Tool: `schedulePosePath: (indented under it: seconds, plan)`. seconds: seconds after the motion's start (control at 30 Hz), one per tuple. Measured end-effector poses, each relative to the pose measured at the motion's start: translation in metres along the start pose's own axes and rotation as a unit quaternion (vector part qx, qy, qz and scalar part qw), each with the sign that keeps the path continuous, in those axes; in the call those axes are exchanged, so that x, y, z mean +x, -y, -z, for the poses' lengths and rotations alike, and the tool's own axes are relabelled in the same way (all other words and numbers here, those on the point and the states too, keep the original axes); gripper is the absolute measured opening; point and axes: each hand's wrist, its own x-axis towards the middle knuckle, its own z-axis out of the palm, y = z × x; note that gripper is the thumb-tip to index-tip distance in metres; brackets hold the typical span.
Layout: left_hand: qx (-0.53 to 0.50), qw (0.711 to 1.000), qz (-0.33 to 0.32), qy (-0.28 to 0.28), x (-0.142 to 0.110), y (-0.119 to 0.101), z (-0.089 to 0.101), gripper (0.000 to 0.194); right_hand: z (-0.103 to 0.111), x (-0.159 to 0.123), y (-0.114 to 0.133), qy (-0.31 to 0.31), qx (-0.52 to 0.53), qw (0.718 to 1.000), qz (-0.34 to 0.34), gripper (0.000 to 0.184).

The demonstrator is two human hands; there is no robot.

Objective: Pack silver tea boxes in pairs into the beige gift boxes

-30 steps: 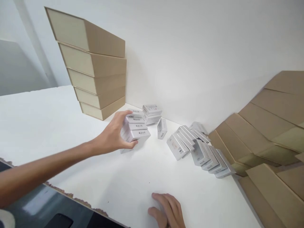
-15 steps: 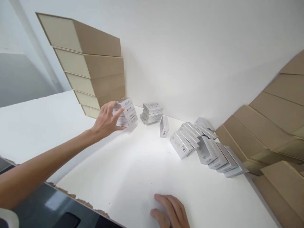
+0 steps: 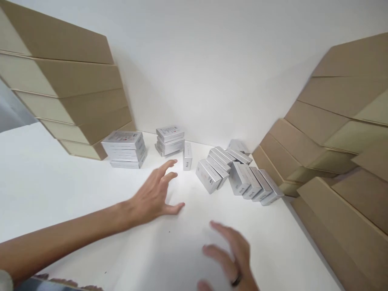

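Head view, clock from me. Stack (image 3: 124, 147), eleven o'clock: squared up. Pile (image 3: 172, 145), nearly twelve: uneven. Single box (image 3: 187, 155), twelve: on edge. Leaning boxes (image 3: 239, 180), one: unstacked. My left hand (image 3: 151, 198), right hand (image 3: 242, 252): both spread, holding nothing.

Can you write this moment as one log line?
left hand: open, empty | right hand: open, empty | small white box stack: near left cardboard stack

Five brown boxes (image 3: 87, 81) are standing at upper left. Four white boxes (image 3: 124, 148) are lying stacked left of center, one white box (image 3: 187, 157) is standing mid-frame, four leaning boxes (image 3: 252, 182) are lining up right of center; others are overlapping uncountably. Two hands (image 3: 153, 194) are showing below.
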Motion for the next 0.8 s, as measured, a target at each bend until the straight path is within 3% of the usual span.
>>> schedulePosePath:
  seconds: [0.1,0.17,0.23,0.3,0.43,0.57,0.8]
  plan:
    - [-0.064,0.996,0.063,0.006,0.017,-0.03,-0.045,0.1,0.039,0.027,-0.05,-0.038,-0.038,0.991,-0.123,0.036]
    - [-0.07,0.995,0.075,0.011,0.04,-0.039,-0.064,0.107,0.054,0.047,-0.085,-0.074,-0.05,0.97,-0.226,0.058]
    - [-0.076,0.991,0.099,0.041,0.068,-0.047,-0.074,0.115,0.056,0.067,-0.114,-0.062,-0.087,0.953,-0.283,0.084]
    - [-0.081,0.983,0.139,0.087,0.096,-0.055,-0.078,0.117,0.05,0.083,-0.133,-0.038,-0.114,0.943,-0.31,0.097]
    - [-0.044,0.972,0.172,0.152,0.14,-0.072,-0.079,0.104,0.032,0.109,-0.143,0.026,-0.157,0.923,-0.351,0.1]
    - [-0.019,0.952,0.194,0.236,0.16,-0.076,-0.081,0.11,0.028,0.123,-0.143,0.096,-0.19,0.907,-0.362,0.091]
    - [-0.007,0.935,0.249,0.254,0.172,-0.071,-0.085,0.097,0.045,0.118,-0.146,0.138,-0.244,0.873,-0.4,0.088]
